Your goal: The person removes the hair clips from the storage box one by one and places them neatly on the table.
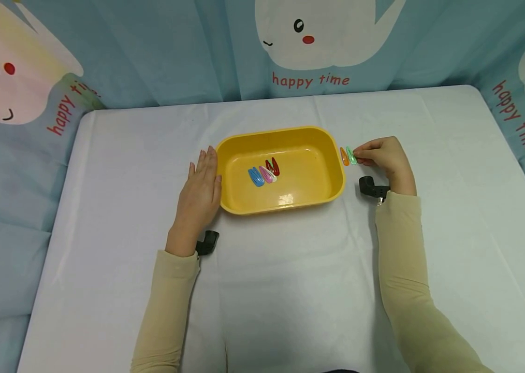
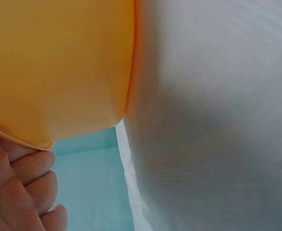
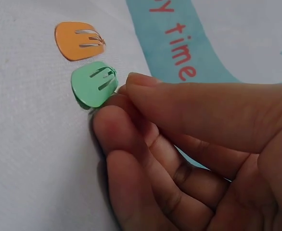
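A yellow plastic basin [image 1: 309, 178] stands on the white-covered table. My left hand [image 1: 201, 189] rests with straight fingers along the basin's left side; in the left wrist view its fingertips [image 2: 41, 166] touch the rim. Right of the basin, my right hand [image 1: 389, 158] pinches the edge of a green snap hair clip [image 3: 94, 84] between thumb and fingers, low over the cloth. An orange hair clip [image 3: 78, 41] lies beside the green one, nearer the basin. Inside the basin lie blue [image 1: 256, 176], pink [image 1: 266, 174], white and red hair clips [image 1: 275, 167] in a loose group.
The white tablecloth [image 1: 290, 290] reaches to the table's back edge. Behind and beside it hangs a blue curtain [image 1: 174, 52] with cartoon figures and red lettering. A black wrist camera [image 1: 372, 187] sits on the right wrist, another [image 1: 208, 242] on the left.
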`<action>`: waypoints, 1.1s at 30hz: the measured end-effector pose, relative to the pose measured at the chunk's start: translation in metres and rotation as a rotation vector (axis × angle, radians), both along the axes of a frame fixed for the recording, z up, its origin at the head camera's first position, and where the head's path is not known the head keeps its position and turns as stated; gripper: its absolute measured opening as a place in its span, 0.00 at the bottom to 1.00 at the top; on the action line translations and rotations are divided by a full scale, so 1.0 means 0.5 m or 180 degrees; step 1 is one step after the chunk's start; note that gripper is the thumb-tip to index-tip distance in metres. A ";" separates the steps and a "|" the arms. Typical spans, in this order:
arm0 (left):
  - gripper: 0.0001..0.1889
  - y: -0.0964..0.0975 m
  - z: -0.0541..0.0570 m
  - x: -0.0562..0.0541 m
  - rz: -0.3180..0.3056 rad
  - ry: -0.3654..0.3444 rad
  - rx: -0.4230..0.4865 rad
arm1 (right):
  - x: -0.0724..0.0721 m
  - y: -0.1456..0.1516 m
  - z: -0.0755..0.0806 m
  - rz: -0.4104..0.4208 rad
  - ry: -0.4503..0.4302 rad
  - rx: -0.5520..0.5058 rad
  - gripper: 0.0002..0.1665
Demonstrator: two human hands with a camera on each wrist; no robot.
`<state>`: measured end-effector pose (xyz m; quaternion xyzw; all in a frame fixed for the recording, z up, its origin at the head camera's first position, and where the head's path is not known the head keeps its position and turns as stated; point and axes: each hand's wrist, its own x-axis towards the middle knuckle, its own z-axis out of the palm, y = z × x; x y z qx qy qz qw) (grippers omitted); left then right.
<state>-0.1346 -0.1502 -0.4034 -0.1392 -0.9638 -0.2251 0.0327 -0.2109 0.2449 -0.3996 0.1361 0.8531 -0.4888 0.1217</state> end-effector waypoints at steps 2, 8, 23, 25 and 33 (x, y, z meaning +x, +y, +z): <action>0.29 0.000 0.000 0.000 0.0001 0.0005 -0.0002 | 0.000 0.001 -0.001 -0.0012 -0.0012 -0.0017 0.11; 0.29 0.001 0.002 0.001 0.0010 0.0011 -0.0015 | 0.001 0.006 -0.001 -0.0027 -0.0029 -0.0118 0.09; 0.29 0.001 -0.002 0.004 0.0004 0.0085 0.0051 | 0.002 0.022 -0.006 -0.0241 -0.0126 -0.0666 0.08; 0.29 0.001 -0.002 0.004 0.0004 0.0079 0.0049 | 0.003 0.024 -0.006 -0.0264 -0.0147 -0.0727 0.09; 0.29 0.002 0.000 0.004 -0.0002 0.0083 0.0064 | 0.005 0.026 -0.002 -0.0324 -0.0143 -0.0985 0.09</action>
